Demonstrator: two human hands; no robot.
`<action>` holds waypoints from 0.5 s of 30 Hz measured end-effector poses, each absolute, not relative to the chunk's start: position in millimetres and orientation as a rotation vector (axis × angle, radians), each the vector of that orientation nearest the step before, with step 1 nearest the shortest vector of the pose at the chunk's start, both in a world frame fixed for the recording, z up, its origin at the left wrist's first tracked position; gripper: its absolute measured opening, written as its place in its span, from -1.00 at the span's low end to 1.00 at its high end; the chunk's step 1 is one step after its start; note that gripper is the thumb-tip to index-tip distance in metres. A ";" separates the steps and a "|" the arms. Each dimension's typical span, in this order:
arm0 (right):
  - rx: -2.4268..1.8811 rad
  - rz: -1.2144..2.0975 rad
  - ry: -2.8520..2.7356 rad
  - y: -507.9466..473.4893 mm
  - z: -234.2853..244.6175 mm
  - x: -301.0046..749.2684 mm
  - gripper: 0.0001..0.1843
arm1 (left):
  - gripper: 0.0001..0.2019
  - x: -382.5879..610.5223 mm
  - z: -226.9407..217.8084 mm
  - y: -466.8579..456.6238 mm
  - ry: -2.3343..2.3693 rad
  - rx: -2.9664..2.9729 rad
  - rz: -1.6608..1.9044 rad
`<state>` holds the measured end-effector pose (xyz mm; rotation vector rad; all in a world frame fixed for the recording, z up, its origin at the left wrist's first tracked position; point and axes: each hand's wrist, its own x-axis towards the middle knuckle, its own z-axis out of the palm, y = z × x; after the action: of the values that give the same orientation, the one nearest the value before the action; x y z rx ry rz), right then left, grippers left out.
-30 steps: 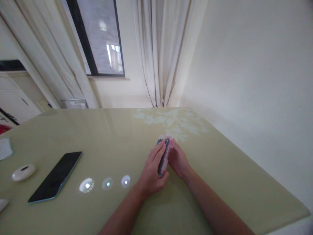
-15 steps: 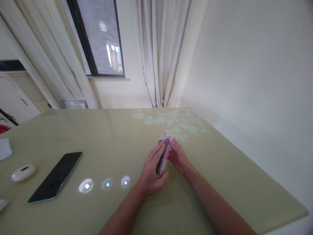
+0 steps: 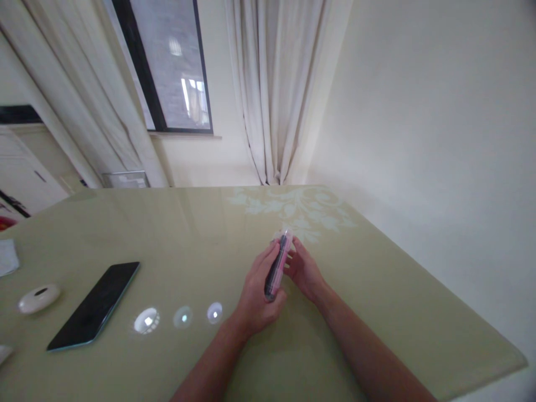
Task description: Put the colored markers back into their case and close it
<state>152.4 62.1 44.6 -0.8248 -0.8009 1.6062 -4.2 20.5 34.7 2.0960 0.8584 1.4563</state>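
My left hand (image 3: 258,298) is closed around a slim, clear plastic pack (image 3: 279,265), pinkish on its right side and dark along its left. The pack stands tilted, its upper end leaning away from me, above the table. Its contents are too blurred to name. My right hand (image 3: 305,272) is just to the right of the pack, fingers bent and apart. Its fingertips are close to the pack's right edge; whether they touch it I cannot tell.
A glossy greenish table (image 3: 180,229) with a pale floral pattern lies under my hands. On the left are a black phone-like slab (image 3: 95,306), a white oval object (image 3: 39,298) and a white piece (image 3: 7,257). A wall (image 3: 439,139) borders the right side.
The pack has turned slightly in my left hand, so its narrow side faces me more. My right hand's fingers have come away from its upper end and show more separately.
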 end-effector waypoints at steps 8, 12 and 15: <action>-0.872 1.413 -0.852 65.9 47.3 155.5 -0.42 | -0.32 3.1 29.4 25.4 1.170 1.978 1.494; -0.926 1.236 -0.871 69.4 47.8 158.9 -0.16 | -0.57 0.3 25.9 33.9 1.319 1.800 1.525; -0.904 1.282 -0.873 64.7 49.5 153.6 -0.25 | -0.56 -1.4 26.4 35.1 1.340 1.831 1.529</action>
<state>153.6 64.7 49.5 -0.9042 -0.8725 1.2816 -1.4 35.1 26.4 1.8311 1.3399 1.5294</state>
